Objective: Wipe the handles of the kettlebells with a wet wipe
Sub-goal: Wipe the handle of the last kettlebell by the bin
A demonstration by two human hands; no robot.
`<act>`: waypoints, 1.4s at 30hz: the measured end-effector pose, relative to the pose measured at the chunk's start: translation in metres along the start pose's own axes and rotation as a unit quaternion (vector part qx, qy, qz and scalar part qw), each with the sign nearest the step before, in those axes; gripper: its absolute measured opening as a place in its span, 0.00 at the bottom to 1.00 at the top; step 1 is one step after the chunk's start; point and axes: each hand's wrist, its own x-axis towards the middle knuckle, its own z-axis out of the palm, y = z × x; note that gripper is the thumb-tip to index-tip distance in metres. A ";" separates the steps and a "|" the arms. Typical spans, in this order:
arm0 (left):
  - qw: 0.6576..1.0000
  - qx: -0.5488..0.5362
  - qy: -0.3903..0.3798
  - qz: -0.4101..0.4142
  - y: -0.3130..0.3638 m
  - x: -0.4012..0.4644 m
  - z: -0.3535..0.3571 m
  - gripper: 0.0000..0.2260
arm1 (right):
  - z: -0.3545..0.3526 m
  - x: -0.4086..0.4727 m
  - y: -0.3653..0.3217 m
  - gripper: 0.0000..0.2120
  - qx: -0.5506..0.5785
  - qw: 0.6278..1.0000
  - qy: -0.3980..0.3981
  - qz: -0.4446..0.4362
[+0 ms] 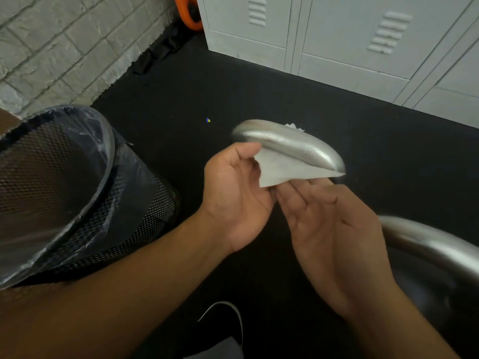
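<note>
1. The left hand (233,193) pinches the wet wipe (282,169) under the steel kettlebell handle (290,145); the right hand (329,218) lies flat, fingers straight.
2. Better to wrap the wipe fully round, then slide.
3. A second handle (435,244) waits near the floor's right edge.

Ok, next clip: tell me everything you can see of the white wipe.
The wipe is a thin, white, slightly textured sheet, looped under the farther kettlebell handle. One end spreads toward the camera as a flat triangle. The left hand pinches its near corner, and the right hand's fingers lie straight beneath it. A small crumpled end peeks out behind the handle. Wetness cannot be judged.
</note>
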 end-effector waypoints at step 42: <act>0.997 0.001 -0.069 -0.041 -0.019 -0.011 0.018 0.27 | -0.003 0.006 -0.010 0.19 -0.500 0.816 0.191 -0.218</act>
